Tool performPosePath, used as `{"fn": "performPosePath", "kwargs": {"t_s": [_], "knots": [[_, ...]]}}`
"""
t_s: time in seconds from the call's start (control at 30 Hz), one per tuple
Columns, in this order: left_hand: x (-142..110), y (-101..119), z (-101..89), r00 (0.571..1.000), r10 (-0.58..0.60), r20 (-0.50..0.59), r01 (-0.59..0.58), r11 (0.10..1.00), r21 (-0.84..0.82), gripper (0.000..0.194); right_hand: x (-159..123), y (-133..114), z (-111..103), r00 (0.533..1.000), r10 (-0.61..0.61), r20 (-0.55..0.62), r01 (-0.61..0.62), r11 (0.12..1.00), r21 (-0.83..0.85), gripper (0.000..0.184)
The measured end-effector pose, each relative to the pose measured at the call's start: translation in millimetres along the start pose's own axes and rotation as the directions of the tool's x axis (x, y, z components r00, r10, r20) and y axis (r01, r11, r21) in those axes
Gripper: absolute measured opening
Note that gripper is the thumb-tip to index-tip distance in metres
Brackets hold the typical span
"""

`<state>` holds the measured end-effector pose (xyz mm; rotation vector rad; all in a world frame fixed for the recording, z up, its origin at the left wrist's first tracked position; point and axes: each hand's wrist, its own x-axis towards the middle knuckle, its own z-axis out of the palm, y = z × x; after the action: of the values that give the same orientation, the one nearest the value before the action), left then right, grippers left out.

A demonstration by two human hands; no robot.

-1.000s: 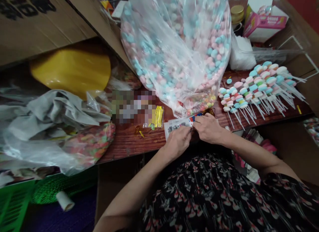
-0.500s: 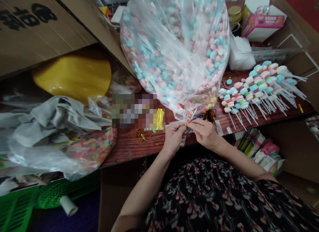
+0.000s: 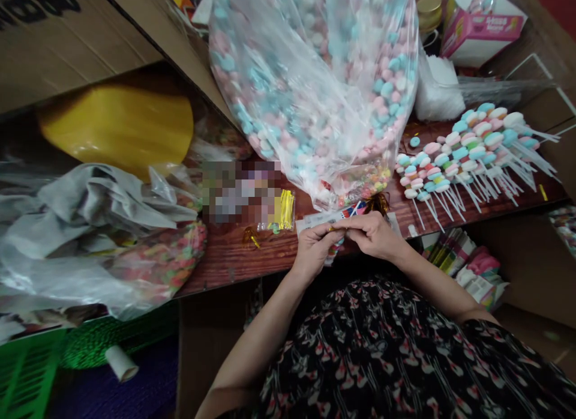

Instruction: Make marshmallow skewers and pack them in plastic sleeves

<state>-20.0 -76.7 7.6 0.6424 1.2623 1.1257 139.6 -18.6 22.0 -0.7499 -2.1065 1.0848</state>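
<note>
Wood-grain table (image 3: 234,258), a cardboard sheet (image 3: 67,29) slanting in at upper left. Your left hand (image 3: 315,249) and right hand (image 3: 373,235) are both clenched in a pinch, fingertips meeting just above the table's front edge. Between them, a small gold tie (image 3: 331,229), barely visible; its exact hold cannot be read. A white printed strip (image 3: 317,223) runs just behind your fingers. Directly beyond lies the low end of a large clear bag (image 3: 315,89), full of pink and blue candies, with smaller multicoloured candies (image 3: 364,185) packed at its bottom. To the right, lollipops (image 3: 468,146) lie in overlapping rows, sticks pointing toward you. To the left, a packet of gold ties (image 3: 283,210) sits beside a pixelated patch, loose ties (image 3: 251,238) just in front of it. Farther left: crumpled plastic bag (image 3: 90,227), yellow object (image 3: 121,131). Far right: pink box (image 3: 481,38).
</note>
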Motion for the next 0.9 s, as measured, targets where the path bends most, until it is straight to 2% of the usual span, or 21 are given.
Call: {"fn": "performPosePath", "kwargs": {"t_s": [0.1, 0.2, 0.3, 0.4, 0.5, 0.6, 0.67, 0.7, 0.73, 0.77, 0.83, 0.87, 0.9], "knots": [[0.0, 1.4, 2.8, 0.998, -0.023, -0.057, 0.022, 1.0, -0.016, 0.023, -2.2, 3.0, 1.2, 0.999, 0.032, 0.016, -0.032, 0.999, -0.021, 0.036], [-0.1, 3.2, 5.4, 0.994, -0.018, -0.112, 0.013, 0.999, -0.04, 0.019, -11.1, 5.7, 9.6, 0.988, 0.076, -0.136, -0.082, 0.996, -0.037, 0.034], [0.4, 5.1, 7.5, 0.993, 0.0, -0.119, -0.008, 0.998, -0.067, 0.018, -20.7, 6.2, 17.9, 0.938, 0.141, -0.316, -0.123, 0.99, 0.076, 0.016], [2.2, 7.0, 8.7, 0.997, 0.03, -0.078, -0.035, 0.997, -0.071, 0.017, -23.6, 4.2, 18.2, 0.916, 0.182, -0.358, -0.127, 0.977, 0.172, 0.011], [3.5, 11.8, 9.5, 0.999, 0.038, -0.023, -0.038, 0.999, -0.024, 0.017, -20.5, 4.5, 11.5, 0.927, 0.287, -0.242, -0.192, 0.916, 0.352, 0.014], [1.8, 20.6, 10.8, 0.998, -0.012, 0.057, 0.011, 1.0, 0.018, 0.017, -17.6, 11.5, 2.6, 0.915, 0.401, 0.043, -0.347, 0.729, 0.591, 0.024], [-0.8, 25.8, 11.1, 0.982, -0.114, 0.148, 0.111, 0.993, 0.026, 0.018, -16.3, 17.1, -4.5, 0.894, 0.373, 0.25, -0.441, 0.631, 0.638, 0.031], [-2.0, 27.4, 10.8, 0.963, -0.179, 0.201, 0.177, 0.984, 0.028, 0.017, -15.7, 18.8, -8.8, 0.889, 0.327, 0.322, -0.459, 0.637, 0.619, 0.032], [-3.1, 27.9, 10.0, 0.936, -0.244, 0.254, 0.244, 0.969, 0.033, 0.017, -15.1, 19.1, -13.4, 0.894, 0.265, 0.36, -0.436, 0.693, 0.574, 0.031], [-3.8, 27.3, 8.9, 0.903, -0.302, 0.307, 0.305, 0.951, 0.041, 0.017, -14.7, 17.9, -18.4, 0.913, 0.187, 0.364, -0.36, 0.788, 0.499, 0.028], [-4.2, 23.9, 5.8, 0.827, -0.393, 0.402, 0.41, 0.911, 0.046, 0.016, -14.8, 11.4, -28.2, 0.948, -0.055, 0.312, -0.033, 0.962, 0.27, 0.016], [-4.0, 21.6, 4.2, 0.787, -0.428, 0.445, 0.455, 0.889, 0.049, 0.015, -15.5, 6.7, -32.5, 0.935, -0.204, 0.29, 0.172, 0.976, 0.132, 0.015], [-3.7, 19.5, 2.6, 0.745, -0.457, 0.486, 0.495, 0.867, 0.057, 0.014, -16.5, 1.7, -36.1, 0.895, -0.346, 0.283, 0.361, 0.933, 0.0, 0.018]]}}
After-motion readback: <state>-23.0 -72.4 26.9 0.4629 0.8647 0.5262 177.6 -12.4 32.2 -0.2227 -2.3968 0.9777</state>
